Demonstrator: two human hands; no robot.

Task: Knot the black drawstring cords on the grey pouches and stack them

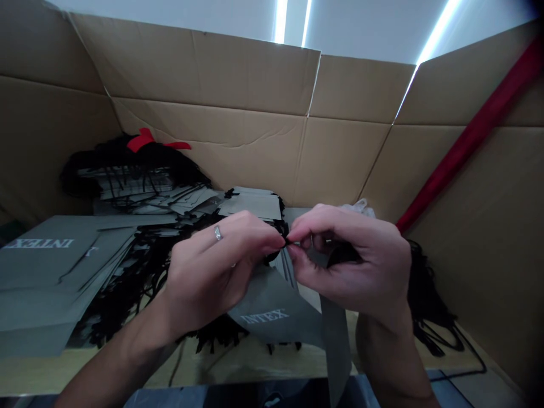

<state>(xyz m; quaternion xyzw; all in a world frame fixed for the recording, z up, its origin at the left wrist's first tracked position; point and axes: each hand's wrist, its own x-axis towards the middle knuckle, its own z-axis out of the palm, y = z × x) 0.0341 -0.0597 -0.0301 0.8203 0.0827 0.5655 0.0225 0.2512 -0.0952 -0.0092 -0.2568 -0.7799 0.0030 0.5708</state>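
My left hand (212, 266), with a ring on one finger, and my right hand (357, 255) meet at the centre of the view. Fingertips of both pinch a short bit of black cord (286, 242). Below them hangs a grey paper bag (272, 309) with white INTEX lettering, and a grey flap falls from its right side past the table's front edge. Whether the cord is joined to this bag is hidden behind the fingers. Behind my hands lies a stack of flat grey bags (250, 203) with black cord ends along its sides.
At left lie more flat INTEX bags (38, 272) with black cords. A heap of bags and cords (136, 170) topped by a red strip (144, 140) stands behind. Black cords (429, 294) lie at right. Cardboard walls (212, 124) enclose the wooden table (204, 368).
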